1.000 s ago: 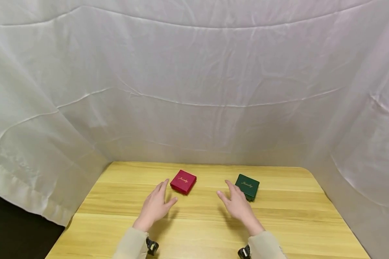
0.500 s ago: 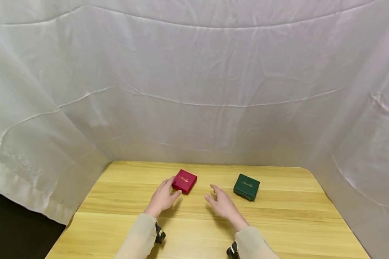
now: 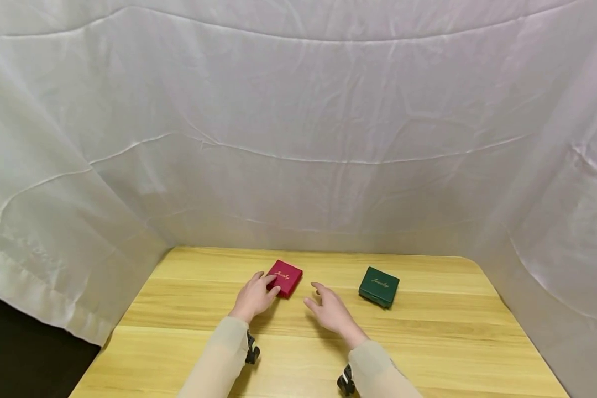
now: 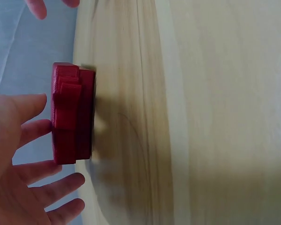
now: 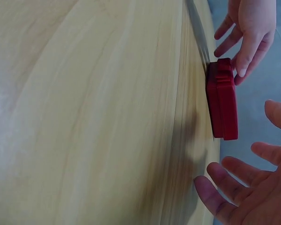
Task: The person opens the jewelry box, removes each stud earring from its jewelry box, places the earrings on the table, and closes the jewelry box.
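Note:
A small red jewelry box (image 3: pixel 289 275) with gold lettering on its lid lies flat near the back of the table. My left hand (image 3: pixel 254 297) is at its left side, fingers spread, with the index finger overlapping the lid in the head view. In the left wrist view that hand's thumb and index fingertip come right up to the lid of the box (image 4: pixel 65 117). My right hand (image 3: pixel 330 313) hovers to the right and front of the box, fingers relaxed and holding nothing. The right wrist view shows its fingers (image 5: pixel 232 185) apart from the box.
A green jewelry box (image 3: pixel 380 286) with similar gold lettering rests farther right on the wooden table (image 3: pixel 453 331). White cloth (image 3: pixel 328 110) hangs behind the table and along both sides. Black cameras (image 3: pixel 345 381) are strapped to both wrists.
My left hand has moved right and its fingers now overlap the red box. The right hand has moved left, away from the green box and toward the red one. Both boxes stay in place.

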The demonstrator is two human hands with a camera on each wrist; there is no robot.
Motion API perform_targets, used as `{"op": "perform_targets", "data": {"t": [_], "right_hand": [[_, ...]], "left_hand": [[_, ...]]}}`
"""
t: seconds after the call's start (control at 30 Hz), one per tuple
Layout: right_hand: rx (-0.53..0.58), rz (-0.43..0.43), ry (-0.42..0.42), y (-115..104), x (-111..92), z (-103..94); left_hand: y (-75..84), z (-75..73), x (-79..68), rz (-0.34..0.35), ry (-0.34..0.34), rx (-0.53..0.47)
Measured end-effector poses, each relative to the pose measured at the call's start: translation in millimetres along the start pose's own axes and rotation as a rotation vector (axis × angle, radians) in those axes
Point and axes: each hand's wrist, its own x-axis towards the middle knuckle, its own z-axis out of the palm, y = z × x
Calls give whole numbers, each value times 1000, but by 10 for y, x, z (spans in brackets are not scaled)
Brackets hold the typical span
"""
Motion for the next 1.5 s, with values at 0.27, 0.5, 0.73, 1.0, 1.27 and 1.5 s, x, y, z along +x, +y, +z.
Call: {"op": "perform_targets", "data": {"t": [0.27,0.5,0.73,1.0,1.27,1.5], "right_hand": [[17,-7,3,-37,41,39],[43,-22,7,-66,93,114],[62,8,17,-88,135,197],[64,15,52,-63,148,256],[110,37,56,-32,176,242],[134,64,11,-30,112,168]], "left_hand": [[6,20,1,-12,20,-59],[18,59,-1,-19,48,-101],[63,77,-58,-57,33,-177],[93,71,-145,-57,-33,-237],[114,41,-207,-30,-90,-322],[114,20,-308,-18,-131,-351]]}}
